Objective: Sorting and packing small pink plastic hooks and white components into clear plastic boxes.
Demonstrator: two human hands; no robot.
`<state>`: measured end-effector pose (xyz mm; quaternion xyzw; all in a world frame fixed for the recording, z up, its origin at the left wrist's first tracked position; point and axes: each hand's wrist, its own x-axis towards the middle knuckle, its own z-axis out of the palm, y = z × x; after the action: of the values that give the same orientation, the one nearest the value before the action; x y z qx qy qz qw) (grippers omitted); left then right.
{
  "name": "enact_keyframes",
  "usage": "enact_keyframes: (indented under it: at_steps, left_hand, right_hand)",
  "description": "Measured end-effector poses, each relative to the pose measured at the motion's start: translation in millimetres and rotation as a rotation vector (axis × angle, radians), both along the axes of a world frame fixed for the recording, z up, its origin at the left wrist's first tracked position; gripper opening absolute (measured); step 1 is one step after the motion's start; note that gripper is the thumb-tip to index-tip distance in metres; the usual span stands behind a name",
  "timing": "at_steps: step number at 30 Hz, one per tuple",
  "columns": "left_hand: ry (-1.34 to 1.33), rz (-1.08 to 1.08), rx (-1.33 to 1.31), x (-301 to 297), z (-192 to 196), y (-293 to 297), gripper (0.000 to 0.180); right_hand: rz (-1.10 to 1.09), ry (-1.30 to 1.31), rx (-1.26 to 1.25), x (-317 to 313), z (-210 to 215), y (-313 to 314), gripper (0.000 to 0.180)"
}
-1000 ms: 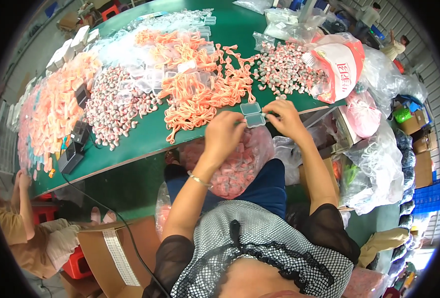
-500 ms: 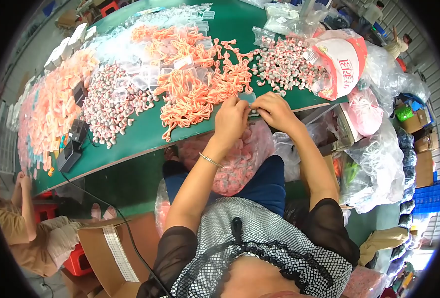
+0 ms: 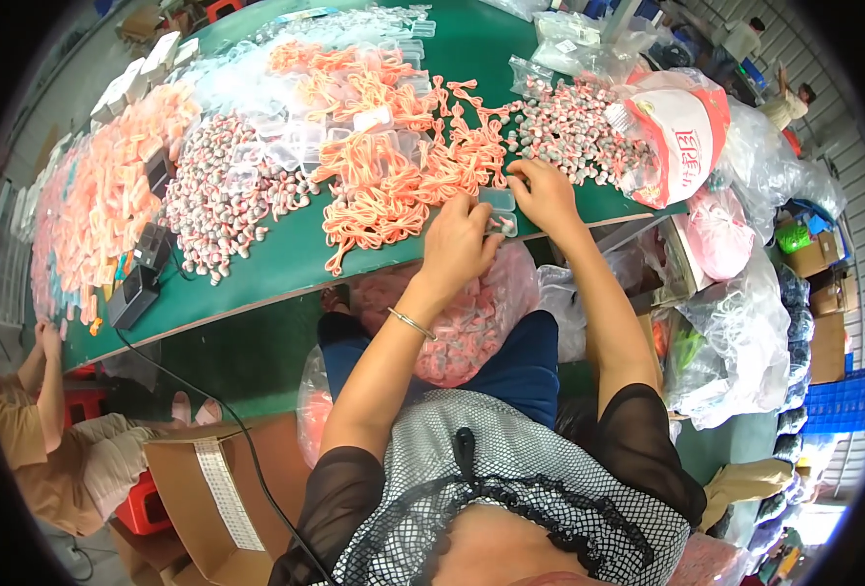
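Observation:
A small clear plastic case (image 3: 502,211) lies at the near edge of the green table (image 3: 286,266), between my two hands. My left hand (image 3: 460,244) curls over the case's near side, fingers on it. My right hand (image 3: 542,191) rests just beyond it, fingertips on the case's far end and close to a heap of small grey and pink pieces (image 3: 569,127). A tangle of orange looped cords (image 3: 393,181) spreads just left of my hands. Whether the case holds anything is hidden by my fingers.
More grey and pink pieces (image 3: 222,190) and orange cords (image 3: 95,210) cover the table's left. A clear bag of pink items (image 3: 471,322) sits in my lap. Filled plastic bags (image 3: 735,322) crowd the right. A cardboard box (image 3: 212,488) and a seated person (image 3: 32,410) are lower left.
Both hands moved up and to the right along the table edge with the clear case, toward the grey and pink heap.

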<state>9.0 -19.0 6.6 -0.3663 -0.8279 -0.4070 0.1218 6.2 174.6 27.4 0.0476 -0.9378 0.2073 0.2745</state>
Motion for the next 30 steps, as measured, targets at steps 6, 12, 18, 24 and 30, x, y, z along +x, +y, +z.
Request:
enact_keyframes:
  at_steps: [6, 12, 18, 24, 30]
  left_hand:
    - [0.019, -0.025, 0.078, -1.8, -5.9, -1.6, 0.042]
    - [-0.008, -0.019, 0.091, -1.8, -7.1, -3.4, 0.041]
    - [0.025, 0.002, 0.133, -2.3, -7.7, -2.8, 0.040]
    - [0.020, 0.010, 0.132, -0.8, -7.7, -1.9, 0.040]
    - [-0.001, 0.000, 0.128, -1.4, -8.0, -1.5, 0.039]
  right_hand:
    - [-0.213, -0.263, -0.005, -26.8, -9.6, -3.8, 0.025]
    - [-0.178, -0.267, -0.193, -9.1, 0.1, 14.0, 0.024]
    - [0.003, -0.155, -0.404, 14.9, 0.5, 21.2, 0.018]
    - [0.004, -0.074, -0.015, 31.9, 5.1, 7.5, 0.015]
    - [-0.062, -0.088, 0.092, 27.5, -3.8, 14.1, 0.011]
